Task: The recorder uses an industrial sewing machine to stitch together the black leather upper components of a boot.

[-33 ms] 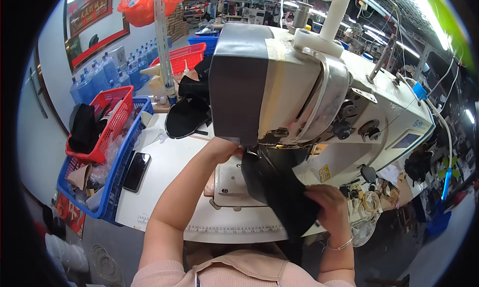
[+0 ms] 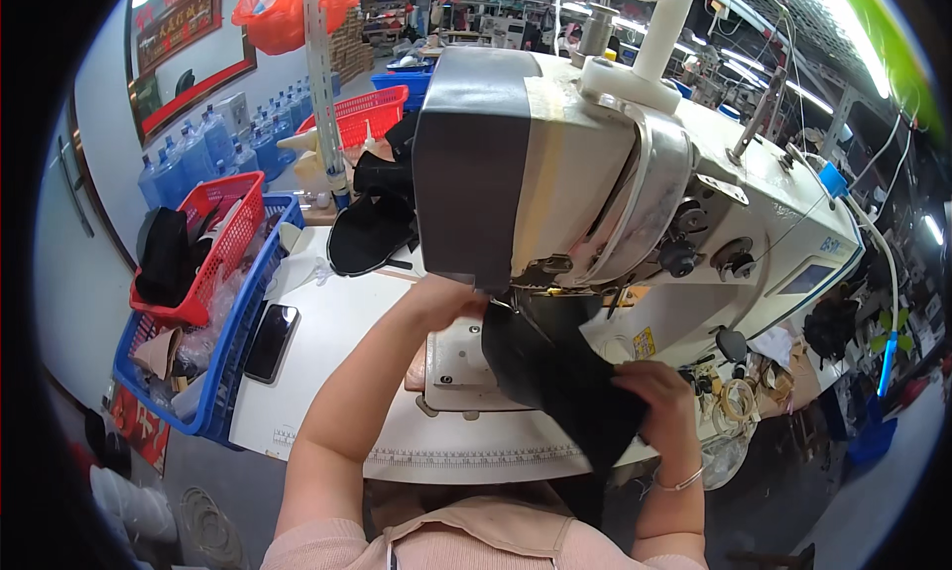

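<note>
A black piece of fabric [image 2: 565,372] lies under the needle area of a white sewing machine [image 2: 585,173] and drapes toward the front edge of the table. My right hand [image 2: 659,397] grips its right edge, fingers bent over the cloth. At the fabric's upper left edge, my left hand [image 2: 451,300] reaches in beside the machine head; the dark head cover hides its fingertips. A metal plate [image 2: 461,372] shows on the machine bed left of the cloth. Further black pieces [image 2: 372,233] lie behind my left hand.
On the white tabletop [image 2: 332,312] a black phone [image 2: 271,342] lies at the left. Beyond it stands a blue basket [image 2: 223,401] with a red basket [image 2: 203,258] resting on it. Tape rolls and scraps [image 2: 739,401] crowd the right side. A metal post [image 2: 319,84] rises at the back left.
My right hand has shifted slightly to the right, drawing the lower part of the black fabric with it. My left hand stays almost in the same place.
</note>
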{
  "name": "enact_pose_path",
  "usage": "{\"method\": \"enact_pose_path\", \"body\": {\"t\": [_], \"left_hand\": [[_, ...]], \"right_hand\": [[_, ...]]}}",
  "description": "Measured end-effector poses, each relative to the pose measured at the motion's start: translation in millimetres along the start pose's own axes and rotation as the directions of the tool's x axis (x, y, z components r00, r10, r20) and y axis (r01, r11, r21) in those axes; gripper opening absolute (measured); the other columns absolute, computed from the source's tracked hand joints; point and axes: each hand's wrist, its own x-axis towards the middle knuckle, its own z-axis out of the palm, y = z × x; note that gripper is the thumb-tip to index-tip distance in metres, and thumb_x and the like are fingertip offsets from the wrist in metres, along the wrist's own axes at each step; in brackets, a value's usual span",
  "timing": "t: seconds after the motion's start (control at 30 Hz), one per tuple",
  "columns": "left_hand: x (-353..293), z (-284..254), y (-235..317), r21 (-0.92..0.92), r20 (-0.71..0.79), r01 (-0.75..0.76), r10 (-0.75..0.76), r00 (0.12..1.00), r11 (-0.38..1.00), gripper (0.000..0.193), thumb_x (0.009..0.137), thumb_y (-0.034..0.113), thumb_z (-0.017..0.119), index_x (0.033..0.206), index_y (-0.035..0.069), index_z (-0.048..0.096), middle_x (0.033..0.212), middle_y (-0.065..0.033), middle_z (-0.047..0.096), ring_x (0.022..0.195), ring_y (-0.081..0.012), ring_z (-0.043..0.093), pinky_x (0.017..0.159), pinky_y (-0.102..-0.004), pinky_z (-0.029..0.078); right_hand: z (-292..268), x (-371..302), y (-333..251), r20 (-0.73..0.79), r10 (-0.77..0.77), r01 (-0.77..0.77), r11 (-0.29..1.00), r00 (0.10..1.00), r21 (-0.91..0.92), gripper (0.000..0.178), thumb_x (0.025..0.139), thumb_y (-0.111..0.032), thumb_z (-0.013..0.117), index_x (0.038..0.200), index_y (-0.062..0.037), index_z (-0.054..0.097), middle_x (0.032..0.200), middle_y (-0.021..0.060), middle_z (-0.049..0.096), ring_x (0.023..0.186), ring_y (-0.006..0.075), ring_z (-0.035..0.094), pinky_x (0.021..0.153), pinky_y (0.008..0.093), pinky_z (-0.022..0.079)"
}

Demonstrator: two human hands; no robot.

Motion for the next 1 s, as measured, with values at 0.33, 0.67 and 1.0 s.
{"method": "enact_pose_path", "body": {"t": [0.33,0.67,1.0], "left_hand": [[-33,27,-30,-0.218,-0.180,-0.088,0.049,0.982,0.972,0.013,0.086,0.006,0.060,0.099,0.004,0.058,0.091,-0.0032,0.061,0.079,-0.0128,0.061,0.066,-0.0262,0.050],[-34,31,-33,-0.246,-0.233,-0.125,0.066,0.970,0.961,0.013,0.086,0.004,0.059,0.099,0.002,0.058,0.088,-0.0063,0.061,0.070,-0.0141,0.061,0.061,-0.0236,0.049],[-32,33,-36,-0.262,-0.268,-0.112,0.040,0.963,0.959,0.014,0.086,0.001,0.058,0.100,0.002,0.058,0.088,-0.0061,0.062,0.070,-0.0142,0.061,0.060,-0.0237,0.049]], "right_hand": [[24,40,90,-0.077,0.096,-0.042,0.851,0.992,0.523,0.019,0.067,0.004,0.063,0.085,-0.0026,0.068,0.100,0.0119,0.067,0.098,0.0236,0.063,0.086,0.0308,0.048],[31,57,102,0.017,0.114,-0.100,0.767,0.993,0.633,0.019,0.071,0.006,0.062,0.087,-0.0032,0.068,0.103,0.0120,0.065,0.099,0.0210,0.062,0.089,0.0305,0.047],[33,50,107,-0.006,0.072,-0.055,0.820,0.997,0.569,0.025,0.073,0.008,0.060,0.095,-0.0025,0.067,0.104,0.0122,0.065,0.099,0.0207,0.062,0.089,0.0302,0.047]]}}
